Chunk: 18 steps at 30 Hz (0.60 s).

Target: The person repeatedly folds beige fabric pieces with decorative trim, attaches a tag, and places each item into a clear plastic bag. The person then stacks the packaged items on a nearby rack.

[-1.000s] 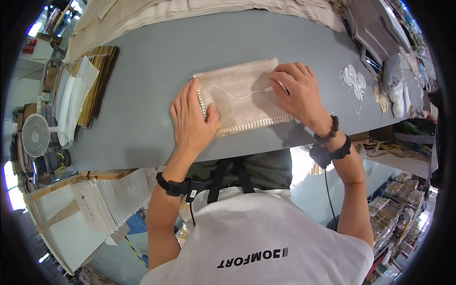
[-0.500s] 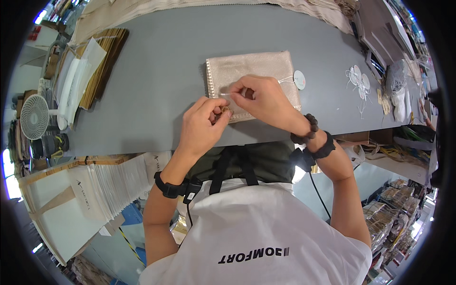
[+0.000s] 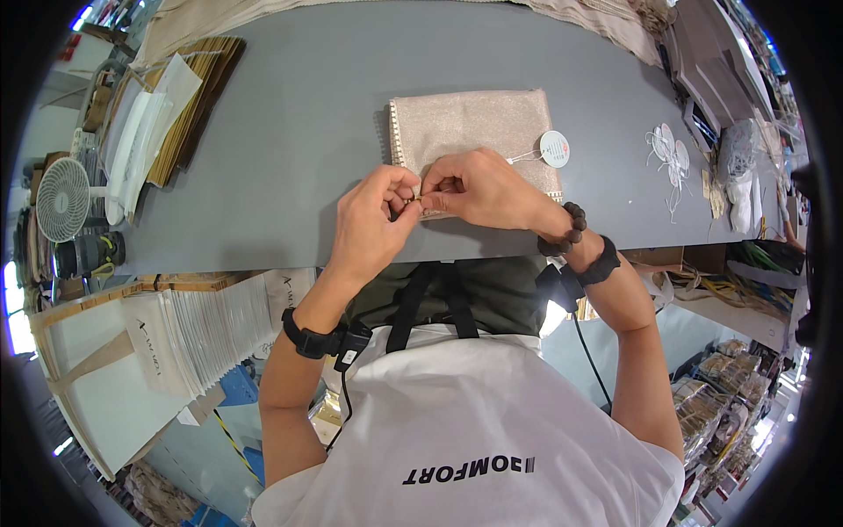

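A folded beige cloth (image 3: 474,123) with a stitched, pale-dotted edge lies on the grey table. From its right side a white string leads to a round white tag (image 3: 554,149) resting at the border. My left hand (image 3: 369,220) is closed in a pinch at the cloth's near left corner. My right hand (image 3: 492,189) lies over the cloth's near part, thumb and fingers pinched against the left fingertips. Something small and brownish shows between the two hands; its kind is too small to tell. Both hands cover the corner beneath them.
Several round white tags with strings (image 3: 669,158) lie on the right. At the left stand a stack of brown envelopes or card (image 3: 206,105) and a small white fan (image 3: 63,200). More beige cloth (image 3: 351,10) runs along the far edge. A carton of white sleeves (image 3: 206,334) sits below left.
My right hand has moved left and slightly down, bringing its fingertips against those of my left hand. The pale strand seen by the right fingers earlier no longer shows.
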{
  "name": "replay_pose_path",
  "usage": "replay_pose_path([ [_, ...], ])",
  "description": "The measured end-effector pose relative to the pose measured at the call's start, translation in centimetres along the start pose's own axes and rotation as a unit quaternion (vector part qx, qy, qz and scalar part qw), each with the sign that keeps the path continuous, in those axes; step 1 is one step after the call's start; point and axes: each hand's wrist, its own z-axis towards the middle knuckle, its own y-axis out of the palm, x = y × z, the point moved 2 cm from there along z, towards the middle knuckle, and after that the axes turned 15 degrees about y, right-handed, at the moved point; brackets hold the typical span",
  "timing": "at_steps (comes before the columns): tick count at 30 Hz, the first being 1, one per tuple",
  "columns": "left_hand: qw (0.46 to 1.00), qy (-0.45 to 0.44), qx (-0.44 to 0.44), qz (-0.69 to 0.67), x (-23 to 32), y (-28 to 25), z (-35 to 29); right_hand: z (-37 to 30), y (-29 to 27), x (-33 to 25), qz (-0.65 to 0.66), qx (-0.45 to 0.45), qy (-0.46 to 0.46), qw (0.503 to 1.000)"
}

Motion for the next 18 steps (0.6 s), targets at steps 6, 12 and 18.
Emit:
replay_pose_path([
  [6, 0.995, -0.036, 0.006, -0.095, -1.1, -0.8, -0.4, -0.1, 0.0, 0.0, 0.025, 0.004, 0.019, 0.999],
  [12, 0.998, -0.003, 0.044, -0.045, -1.3, -0.4, -0.8, -0.5, 0.3, -0.2, 0.041, 0.005, 0.024, 0.999],
  [18, 0.99, 0.114, 0.051, 0.067, -0.9, -0.1, -1.2, -0.2, 0.8, 0.2, 0.09, 0.015, 0.077, 0.993],
])
